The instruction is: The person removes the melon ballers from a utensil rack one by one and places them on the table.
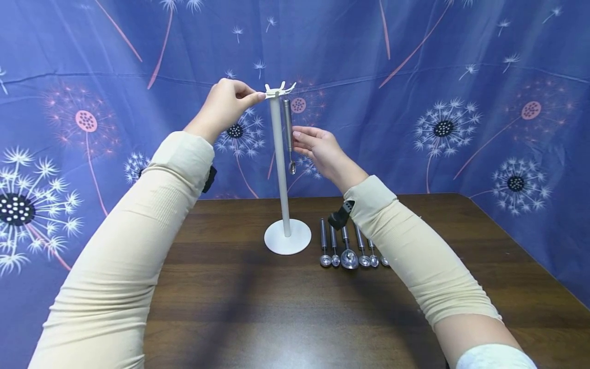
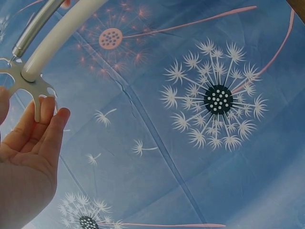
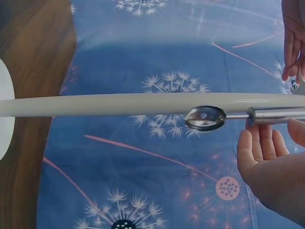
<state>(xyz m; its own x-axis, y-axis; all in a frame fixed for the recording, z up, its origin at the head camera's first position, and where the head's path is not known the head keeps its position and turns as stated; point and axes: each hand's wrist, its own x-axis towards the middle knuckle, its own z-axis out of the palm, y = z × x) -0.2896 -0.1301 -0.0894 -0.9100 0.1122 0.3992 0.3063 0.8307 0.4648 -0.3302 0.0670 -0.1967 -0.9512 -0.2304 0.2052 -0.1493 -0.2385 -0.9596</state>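
Observation:
A white stand (image 1: 280, 169) with a round base and a hooked top rises from the table. My left hand (image 1: 229, 105) pinches one arm of the hooked top (image 2: 28, 88) between thumb and fingers. From the opposite side of that top a metal melon baller (image 1: 288, 125) hangs upright, bowl down, close beside the pole. Its oval bowl (image 3: 205, 118) has a small hole in it. My right hand (image 1: 321, 148) is just right of the melon baller, fingertips touching its handle (image 3: 279, 114), fingers loosely bent and not wrapped around it.
Several more metal melon ballers and scoops (image 1: 349, 259) lie in a row on the brown wooden table (image 1: 221, 307), right of the stand's base; my right forearm partly covers them. A blue dandelion-print curtain (image 1: 359, 61) hangs behind the table.

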